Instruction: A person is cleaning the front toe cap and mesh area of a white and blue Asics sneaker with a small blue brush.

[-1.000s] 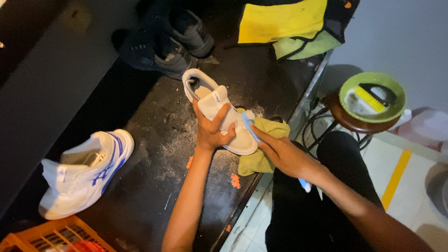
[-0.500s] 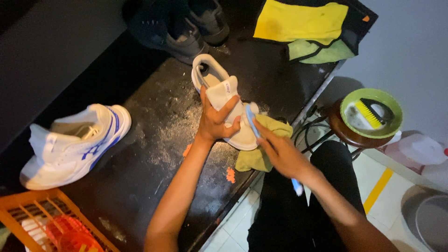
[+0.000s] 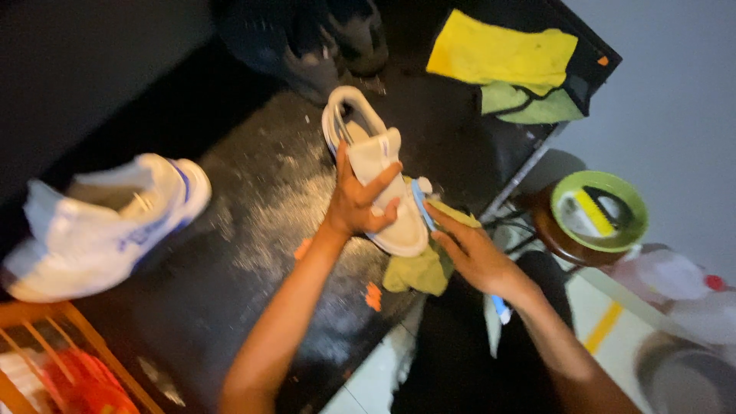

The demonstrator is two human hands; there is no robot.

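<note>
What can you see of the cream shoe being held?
The cream shoe is a low sneaker, pale off-white all over with a lighter sole and an open collar at the far end. It lies tilted on the dark, dust-speckled table, toe toward the person. The left hand clamps across its upper. The right hand presses a blue-handled brush against its side. A yellow-green cloth lies under its near end.

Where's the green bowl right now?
In the head view, the green bowl sits on a round brown stool at the right, beyond the dark table's edge.
</note>
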